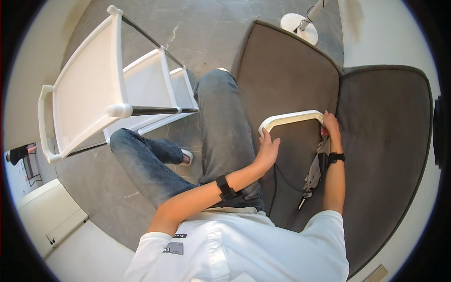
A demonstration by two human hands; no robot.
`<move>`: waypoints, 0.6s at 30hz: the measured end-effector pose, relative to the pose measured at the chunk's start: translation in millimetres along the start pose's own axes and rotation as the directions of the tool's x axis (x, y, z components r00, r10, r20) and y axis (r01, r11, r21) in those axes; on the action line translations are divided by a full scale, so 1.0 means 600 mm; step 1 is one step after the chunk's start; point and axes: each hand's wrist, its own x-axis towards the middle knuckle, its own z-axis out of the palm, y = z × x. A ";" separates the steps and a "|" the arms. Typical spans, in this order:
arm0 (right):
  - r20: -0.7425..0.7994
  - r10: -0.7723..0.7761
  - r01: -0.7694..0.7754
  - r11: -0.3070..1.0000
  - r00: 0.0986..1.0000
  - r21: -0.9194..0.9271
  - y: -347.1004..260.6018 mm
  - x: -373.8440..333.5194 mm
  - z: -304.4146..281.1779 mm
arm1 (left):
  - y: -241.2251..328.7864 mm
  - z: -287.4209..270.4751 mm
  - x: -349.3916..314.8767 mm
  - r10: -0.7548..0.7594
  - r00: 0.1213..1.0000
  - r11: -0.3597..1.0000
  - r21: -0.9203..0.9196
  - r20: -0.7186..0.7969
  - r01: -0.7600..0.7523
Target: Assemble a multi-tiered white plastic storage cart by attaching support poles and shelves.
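Between my two hands I have a white plastic handle [291,117], a shallow U shape like the one fitted on the trolley's end. Its left end is at the fingertips of my left hand [268,152], with the thumb apart. The fingers of my right hand [330,124] pinch the right end. The handle is above the dark brown sofa seat [286,70]. On my left stands a white tiered trolley [87,84] with dark metal posts. Just below my right hand lies a crumpled grey cloth item [312,178] with a metal tip, perhaps a folded umbrella.
A second brown sofa section [385,127] adjoins on the right. The round white base of a stand [299,29] is on the grey tiled floor [202,28] at the far side. A dark cord [286,182] runs across the seat. Another person [19,154] shows at far left.
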 end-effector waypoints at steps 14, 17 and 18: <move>-0.291 -0.439 0.508 0.542 0.850 0.669 0.017 -0.010 -0.029 | 0.053 -0.051 -0.162 0.634 0.770 0.755 0.158 0.072 -0.637; -0.323 -0.616 0.557 0.232 0.719 0.798 -0.068 -0.138 -0.075 | 0.086 -0.109 -0.233 0.890 0.438 0.388 0.294 0.125 -0.873; -0.363 -0.610 0.515 0.088 0.704 0.853 -0.119 -0.197 -0.078 | 0.085 -0.122 -0.247 0.915 0.380 0.332 0.284 0.136 -0.900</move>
